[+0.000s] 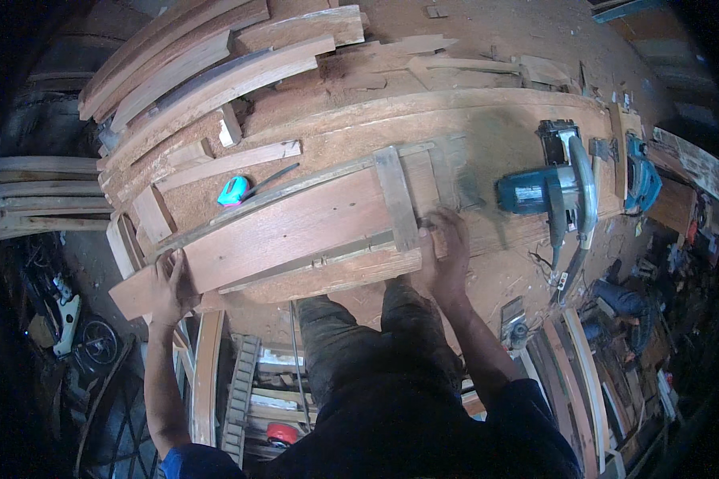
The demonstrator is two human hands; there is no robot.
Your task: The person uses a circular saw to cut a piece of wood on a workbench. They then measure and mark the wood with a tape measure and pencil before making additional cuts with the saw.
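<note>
A long, smooth reddish wooden board [287, 223] lies slantwise across the workbench, its left end reaching past the bench's near edge. My left hand [172, 289] grips the board's near edge close to that end, fingers on top. A short, weathered wooden crosspiece [395, 195] lies across the board toward its right end. At the crosspiece's near end, my right hand [447, 251] is closed around its corner, with some fingertips hard to make out. Beneath the board runs an older wooden frame [343, 254], partly hidden by it.
A teal tape measure [233, 191] sits beyond the board. To the right stand a blue circular saw [547, 190] and a teal power tool [641, 176]. Stacked planks [208, 68] fill the far left. More timber [208, 375] and a ladder-like piece [241, 395] lie near my legs.
</note>
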